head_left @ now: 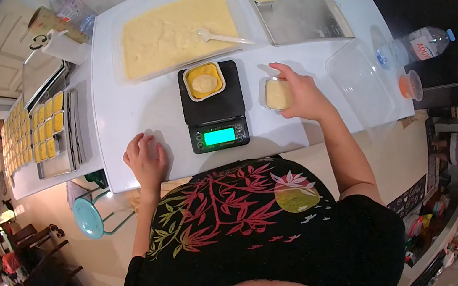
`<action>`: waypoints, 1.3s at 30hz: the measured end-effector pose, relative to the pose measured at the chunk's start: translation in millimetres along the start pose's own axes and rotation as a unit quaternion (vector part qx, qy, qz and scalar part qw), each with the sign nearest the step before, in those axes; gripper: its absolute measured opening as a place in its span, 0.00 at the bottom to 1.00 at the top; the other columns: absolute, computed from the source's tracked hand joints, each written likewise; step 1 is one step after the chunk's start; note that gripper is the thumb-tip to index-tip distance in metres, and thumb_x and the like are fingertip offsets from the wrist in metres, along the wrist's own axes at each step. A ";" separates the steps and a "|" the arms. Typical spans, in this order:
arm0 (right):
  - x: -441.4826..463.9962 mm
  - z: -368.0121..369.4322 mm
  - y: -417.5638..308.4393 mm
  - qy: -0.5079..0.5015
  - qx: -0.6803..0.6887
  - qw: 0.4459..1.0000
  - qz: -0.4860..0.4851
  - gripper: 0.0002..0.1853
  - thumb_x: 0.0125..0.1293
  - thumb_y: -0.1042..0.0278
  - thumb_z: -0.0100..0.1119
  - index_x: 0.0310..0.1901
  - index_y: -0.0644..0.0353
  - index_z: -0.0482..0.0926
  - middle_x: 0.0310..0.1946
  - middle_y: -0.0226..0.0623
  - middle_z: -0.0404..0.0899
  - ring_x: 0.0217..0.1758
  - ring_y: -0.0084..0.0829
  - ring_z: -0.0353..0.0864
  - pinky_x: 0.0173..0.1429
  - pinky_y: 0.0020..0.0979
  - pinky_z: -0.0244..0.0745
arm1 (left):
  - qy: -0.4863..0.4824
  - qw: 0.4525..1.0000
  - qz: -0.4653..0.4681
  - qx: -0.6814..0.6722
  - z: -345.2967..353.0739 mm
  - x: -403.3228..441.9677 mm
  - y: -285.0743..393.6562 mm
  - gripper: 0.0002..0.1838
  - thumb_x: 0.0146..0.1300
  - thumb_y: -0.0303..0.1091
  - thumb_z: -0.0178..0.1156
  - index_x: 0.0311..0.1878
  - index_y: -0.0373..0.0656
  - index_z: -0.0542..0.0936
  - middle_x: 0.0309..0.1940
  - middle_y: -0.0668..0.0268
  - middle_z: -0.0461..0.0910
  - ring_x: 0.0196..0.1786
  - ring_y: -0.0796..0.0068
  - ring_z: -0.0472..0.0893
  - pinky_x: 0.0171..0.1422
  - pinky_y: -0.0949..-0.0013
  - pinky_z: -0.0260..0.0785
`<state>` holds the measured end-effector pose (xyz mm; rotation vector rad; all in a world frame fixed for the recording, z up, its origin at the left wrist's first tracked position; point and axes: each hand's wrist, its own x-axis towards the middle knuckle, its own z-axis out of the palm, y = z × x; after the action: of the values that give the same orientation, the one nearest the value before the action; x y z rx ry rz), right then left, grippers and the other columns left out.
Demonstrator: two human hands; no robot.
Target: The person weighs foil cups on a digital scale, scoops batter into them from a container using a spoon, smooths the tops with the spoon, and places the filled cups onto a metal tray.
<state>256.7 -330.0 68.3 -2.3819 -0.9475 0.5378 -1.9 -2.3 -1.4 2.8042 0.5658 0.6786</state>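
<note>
My right hand [306, 97] has its fingers around the far and near sides of a small square cup [277, 95] filled with smooth pale yellow batter, at table level right of a black digital scale [196, 113]. On the scale's platform sits another square cup [205, 81], deeper yellow inside with a pale dollop in the middle. The scale's display glows green, but I cannot read its figures. My left hand [146, 160] rests on the table near the front edge, left of the scale, fingers slightly bent and apart, holding nothing.
Behind the scale, a large clear tub [132, 71] of yellow batter holds a white spatula [221, 37]. A metal tray [304, 26] carries two filled cups. At right are a clear plastic container [364, 83] and a water bottle [418, 46]. Several yellow-filled cups [48, 120] cover trays at left.
</note>
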 end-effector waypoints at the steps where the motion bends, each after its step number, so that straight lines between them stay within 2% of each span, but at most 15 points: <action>1: -0.8 -0.9 0.8 -0.003 0.006 1.000 0.008 0.58 0.32 0.68 0.75 0.71 0.38 0.57 0.60 0.37 0.74 0.62 0.39 0.74 0.60 0.49 0.60 | 0.001 1.000 -0.001 0.000 -0.1 0.3 0.3 0.16 0.55 0.35 0.63 0.47 0.46 0.79 0.53 0.58 0.76 0.59 0.60 0.73 0.63 0.56 0.56; 5: -6.3 5.6 -0.5 0.050 -0.050 0.997 -0.029 0.57 0.32 0.69 0.73 0.71 0.38 0.57 0.56 0.38 0.77 0.59 0.41 0.77 0.61 0.48 0.61 | 0.001 1.000 -0.001 0.000 -0.8 0.1 1.4 0.15 0.55 0.35 0.63 0.47 0.46 0.79 0.53 0.59 0.76 0.59 0.60 0.73 0.63 0.56 0.57; 8: -2.7 6.3 1.7 0.036 -0.026 0.999 -0.030 0.58 0.32 0.67 0.75 0.71 0.38 0.56 0.54 0.41 0.77 0.56 0.45 0.79 0.60 0.48 0.66 | 0.002 1.000 0.001 0.001 0.7 -0.7 -0.7 0.15 0.55 0.35 0.63 0.47 0.46 0.79 0.53 0.59 0.76 0.59 0.60 0.73 0.63 0.56 0.57; 11: -2.6 -11.6 8.8 0.047 0.031 0.998 0.001 0.59 0.32 0.68 0.76 0.72 0.38 0.55 0.53 0.42 0.78 0.52 0.46 0.81 0.59 0.44 0.72 | -0.003 1.000 -0.003 0.001 0.1 0.5 -0.1 0.16 0.55 0.35 0.63 0.48 0.46 0.79 0.53 0.58 0.76 0.59 0.59 0.73 0.64 0.56 0.57; 14: 11.6 -45.6 17.9 0.066 0.019 0.998 0.007 0.59 0.32 0.71 0.75 0.71 0.38 0.55 0.52 0.43 0.77 0.51 0.46 0.81 0.56 0.40 0.76 | -0.006 1.000 -0.001 -0.001 -0.2 0.9 0.6 0.16 0.55 0.34 0.63 0.48 0.45 0.79 0.53 0.57 0.76 0.59 0.58 0.73 0.64 0.56 0.58; 17: 43.0 -76.5 33.9 0.089 -0.030 0.995 -0.020 0.58 0.33 0.74 0.75 0.71 0.38 0.55 0.51 0.41 0.77 0.52 0.45 0.80 0.56 0.38 0.76 | -0.013 1.000 0.002 -0.005 -1.2 1.8 1.2 0.16 0.55 0.34 0.63 0.49 0.45 0.79 0.53 0.56 0.76 0.58 0.57 0.73 0.64 0.56 0.58; 20: 80.9 -92.4 40.8 0.067 -0.075 0.995 -0.006 0.58 0.34 0.74 0.74 0.71 0.37 0.54 0.52 0.40 0.77 0.53 0.45 0.80 0.56 0.39 0.75 | -0.010 1.000 0.002 0.001 1.0 1.0 0.4 0.17 0.55 0.34 0.63 0.49 0.45 0.79 0.52 0.56 0.76 0.58 0.56 0.73 0.63 0.55 0.58; 23: 118.3 -91.2 57.3 0.030 -0.079 0.996 -0.009 0.59 0.34 0.78 0.72 0.71 0.39 0.52 0.57 0.46 0.75 0.56 0.50 0.78 0.59 0.40 0.75 | -0.012 1.000 0.001 -0.010 -1.3 2.0 2.5 0.17 0.55 0.33 0.63 0.48 0.44 0.79 0.52 0.56 0.76 0.58 0.56 0.73 0.63 0.56 0.58; 26: 137.1 -85.9 60.0 0.009 -0.107 0.994 -0.014 0.59 0.35 0.78 0.73 0.71 0.38 0.52 0.57 0.45 0.74 0.57 0.48 0.78 0.59 0.40 0.75 | -0.022 1.000 -0.009 -0.008 -3.2 3.1 4.8 0.16 0.55 0.33 0.63 0.48 0.43 0.78 0.52 0.55 0.76 0.57 0.56 0.73 0.63 0.56 0.58; 29: 146.4 -83.1 74.8 -0.034 -0.063 0.997 -0.025 0.60 0.35 0.75 0.76 0.72 0.37 0.52 0.59 0.45 0.73 0.59 0.46 0.77 0.59 0.40 0.75 | -0.021 1.000 -0.013 -0.002 -3.8 5.0 7.2 0.16 0.55 0.32 0.62 0.47 0.43 0.78 0.51 0.54 0.76 0.57 0.55 0.73 0.63 0.55 0.59; 32: 147.1 -93.8 77.3 -0.076 -0.016 0.996 -0.038 0.62 0.34 0.68 0.81 0.72 0.39 0.51 0.60 0.44 0.72 0.60 0.44 0.76 0.60 0.40 0.74 | -0.021 1.000 -0.012 -0.004 -3.9 4.8 7.7 0.16 0.55 0.32 0.62 0.47 0.42 0.78 0.51 0.54 0.76 0.57 0.54 0.73 0.63 0.55 0.59; 35: 176.6 -108.0 90.0 0.031 -0.039 0.999 0.021 0.63 0.34 0.60 0.82 0.72 0.45 0.51 0.61 0.47 0.70 0.61 0.44 0.74 0.60 0.40 0.73 | -0.029 0.999 -0.023 -0.002 -2.1 4.6 6.8 0.16 0.54 0.32 0.62 0.47 0.42 0.78 0.51 0.54 0.76 0.57 0.54 0.73 0.63 0.55 0.59; 39: 224.8 -114.0 111.2 0.105 -0.038 0.992 0.057 0.63 0.32 0.50 0.83 0.70 0.55 0.54 0.61 0.55 0.70 0.63 0.49 0.72 0.63 0.41 0.71 | -0.025 0.999 -0.025 -0.006 -1.9 5.3 7.7 0.16 0.54 0.32 0.62 0.47 0.41 0.78 0.50 0.54 0.76 0.57 0.54 0.73 0.62 0.55 0.60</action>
<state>526.1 -274.1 54.4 -2.5136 -0.7543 0.2905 4.0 -6.9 4.5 2.7777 0.6195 0.5994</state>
